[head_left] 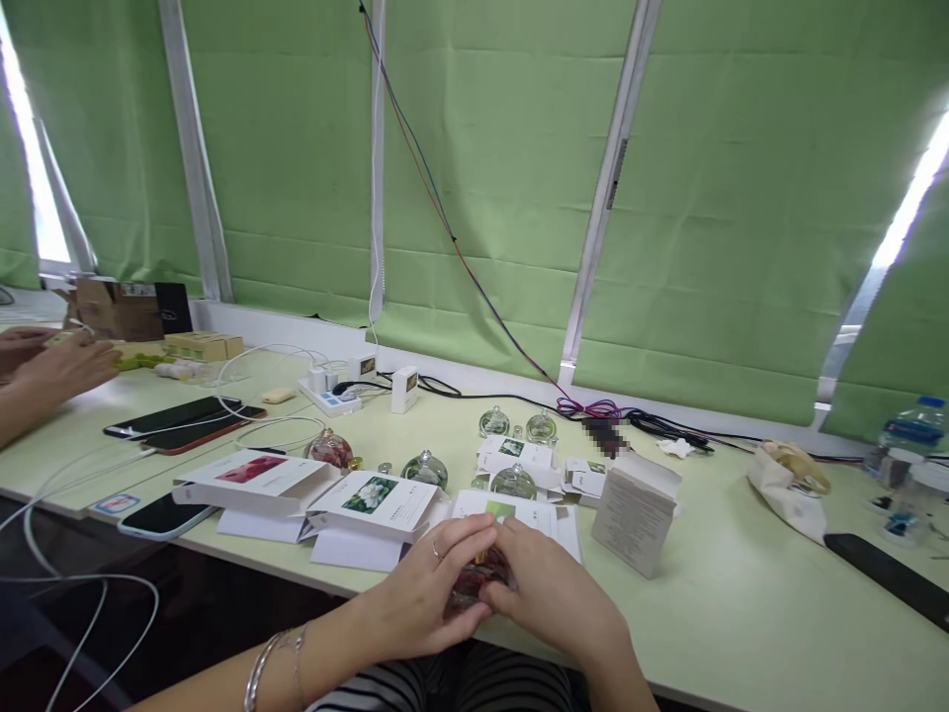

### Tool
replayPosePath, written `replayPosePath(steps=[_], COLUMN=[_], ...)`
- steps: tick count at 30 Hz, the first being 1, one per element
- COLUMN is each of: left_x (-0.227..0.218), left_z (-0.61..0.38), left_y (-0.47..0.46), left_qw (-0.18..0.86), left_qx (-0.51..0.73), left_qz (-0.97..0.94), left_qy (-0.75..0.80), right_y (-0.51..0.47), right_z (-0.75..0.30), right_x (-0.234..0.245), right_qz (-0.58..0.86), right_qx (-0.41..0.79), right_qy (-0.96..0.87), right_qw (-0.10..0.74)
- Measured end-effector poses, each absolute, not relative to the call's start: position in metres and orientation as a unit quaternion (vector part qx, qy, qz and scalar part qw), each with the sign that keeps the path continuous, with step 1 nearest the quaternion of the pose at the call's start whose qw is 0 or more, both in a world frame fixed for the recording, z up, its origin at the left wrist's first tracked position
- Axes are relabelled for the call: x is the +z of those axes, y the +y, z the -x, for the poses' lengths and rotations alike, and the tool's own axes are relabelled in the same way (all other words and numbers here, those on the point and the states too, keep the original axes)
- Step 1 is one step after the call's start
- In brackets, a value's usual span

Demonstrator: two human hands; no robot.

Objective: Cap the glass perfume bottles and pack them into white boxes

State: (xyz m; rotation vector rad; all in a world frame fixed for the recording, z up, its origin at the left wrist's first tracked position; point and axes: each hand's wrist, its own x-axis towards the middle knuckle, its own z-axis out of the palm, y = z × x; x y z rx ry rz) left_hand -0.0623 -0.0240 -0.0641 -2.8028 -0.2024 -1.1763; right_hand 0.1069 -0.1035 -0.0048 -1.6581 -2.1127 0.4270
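Big green blinds (489, 129) hang side by side in front of me, with pale posts (599, 227) standing between them. Bright light (915, 193) peeks in at both far ends. Below runs a white ledge (274, 321), right behind a long, pale yellow worktop (771, 613). Underneath, it looks dark.

left side: slim ring (436, 550) | silver bangle (256, 679) | thin chain bracelet (299, 653) | lap: dark garment (511, 682), pale stripes
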Motion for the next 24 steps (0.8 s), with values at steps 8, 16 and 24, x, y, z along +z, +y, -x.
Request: replayPosePath(steps=[8,16,24], left_x=[-0.069,-0.067,-0.081], left_z=[0.054,0.058,0.071], left_y=[-0.024,-0.021,-0.008], left_qw=[0.049,0.007,-0.039], left_qx=[-0.424,-0.426,-0.464], left_qz=[0.902,0.905,0.885], left_qy=[-0.054,-0.001,0.013], right_y=[-0.106,-0.106,-0.128], right_z=[-0.104,-0.09,-0.11], right_x=[-0.001,-0.005,0.017], right_qz=[0.593,0.62,0.646], right_qx=[0.17,0.12,0.047], right_qy=[-0.75,-0.74,-0.685], right_qw=[0.236,0.232,0.334])
